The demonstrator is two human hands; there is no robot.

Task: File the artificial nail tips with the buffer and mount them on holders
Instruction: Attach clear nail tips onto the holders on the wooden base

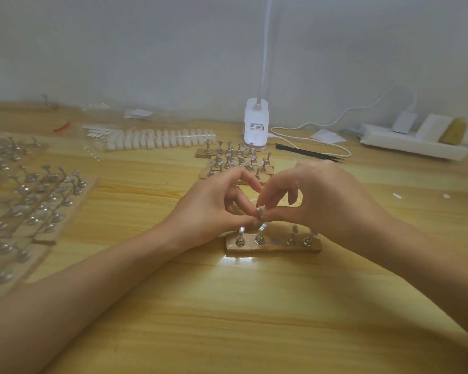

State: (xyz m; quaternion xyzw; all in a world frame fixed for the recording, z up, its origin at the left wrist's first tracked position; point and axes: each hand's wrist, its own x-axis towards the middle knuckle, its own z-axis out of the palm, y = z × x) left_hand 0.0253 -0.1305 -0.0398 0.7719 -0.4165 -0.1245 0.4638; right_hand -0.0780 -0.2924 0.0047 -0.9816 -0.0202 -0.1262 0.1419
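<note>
Centre frame, the left hand (214, 209) and right hand (324, 201) both pinch what looks like a tiny holder (260, 213). It should be light, stiff and slippery, so pinch its sides.

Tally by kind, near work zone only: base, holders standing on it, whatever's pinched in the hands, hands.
base: 1
holders standing on it: 4
silvery piece pinched by both hands, likely a holder: 1
hands: 2 (left hand, right hand)
Total: 8
</note>
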